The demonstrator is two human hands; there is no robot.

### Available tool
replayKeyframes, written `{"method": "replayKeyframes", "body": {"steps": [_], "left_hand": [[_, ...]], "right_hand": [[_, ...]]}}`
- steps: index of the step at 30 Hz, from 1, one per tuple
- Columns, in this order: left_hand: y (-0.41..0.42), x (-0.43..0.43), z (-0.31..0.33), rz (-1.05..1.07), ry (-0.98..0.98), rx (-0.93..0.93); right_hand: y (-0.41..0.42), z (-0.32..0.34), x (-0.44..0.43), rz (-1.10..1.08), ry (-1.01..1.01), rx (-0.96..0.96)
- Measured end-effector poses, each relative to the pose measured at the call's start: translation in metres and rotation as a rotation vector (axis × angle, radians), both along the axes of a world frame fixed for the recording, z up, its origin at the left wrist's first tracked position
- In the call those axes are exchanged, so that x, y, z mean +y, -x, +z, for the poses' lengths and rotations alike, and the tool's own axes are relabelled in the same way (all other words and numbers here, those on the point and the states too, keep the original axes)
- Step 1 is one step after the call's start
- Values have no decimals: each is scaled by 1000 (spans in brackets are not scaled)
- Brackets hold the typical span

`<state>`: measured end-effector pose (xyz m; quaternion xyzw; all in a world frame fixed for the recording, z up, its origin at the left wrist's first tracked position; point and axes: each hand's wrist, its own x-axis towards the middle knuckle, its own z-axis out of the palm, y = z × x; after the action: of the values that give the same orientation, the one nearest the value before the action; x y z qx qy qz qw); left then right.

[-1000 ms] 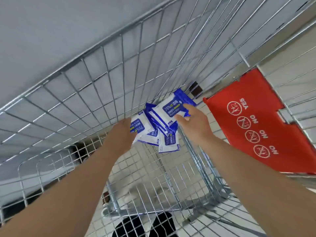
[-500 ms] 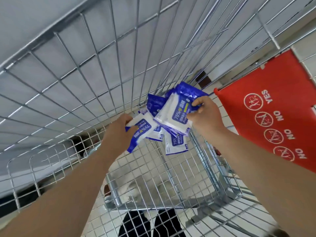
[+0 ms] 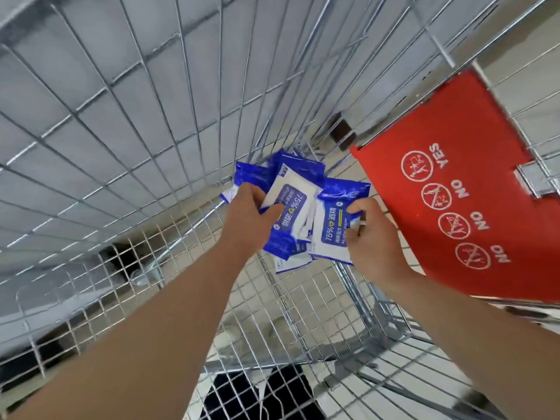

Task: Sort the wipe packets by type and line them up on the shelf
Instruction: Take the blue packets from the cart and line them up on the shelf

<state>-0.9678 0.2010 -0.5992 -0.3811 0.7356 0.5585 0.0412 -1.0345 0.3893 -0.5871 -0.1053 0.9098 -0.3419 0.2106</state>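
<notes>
Your left hand [image 3: 247, 221] grips a bunch of wipe packets [image 3: 291, 204]; overlap hides how many. Your right hand [image 3: 374, 237] pinches the front packet [image 3: 333, 228], fingers covering part of its print.

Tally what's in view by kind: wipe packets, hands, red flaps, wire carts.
wipe packets: 4 at least; they overlap, so more may be hidden
hands: 2, the left hand and the right hand, each gripping packets
red flap: 1
wire cart: 1
Total: 8 at least
</notes>
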Motion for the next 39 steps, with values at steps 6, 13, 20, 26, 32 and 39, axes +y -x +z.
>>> {"method": "replayKeyframes", "body": {"steps": [6,13,20,26,32,39], "left_hand": [[2,3,-5,64,45,23],[-41,-33,4,111,122,-50],[-64,-43,1,103,-1,-96],[-71,-43,3,170,-128,-66],[-88,-46,15,137,-133,-53],[-117,-37,90,141,-33,-3]], "right_hand": [[-1,-5,5,12,69,-4],[-2,7,-15,-47,165,1],[-5,-12,-55,-129,19,-148],[-13,-21,-80,-289,-44,-197],[-29,0,-83,-306,81,-167],[-61,89,-80,-148,187,-114]]}}
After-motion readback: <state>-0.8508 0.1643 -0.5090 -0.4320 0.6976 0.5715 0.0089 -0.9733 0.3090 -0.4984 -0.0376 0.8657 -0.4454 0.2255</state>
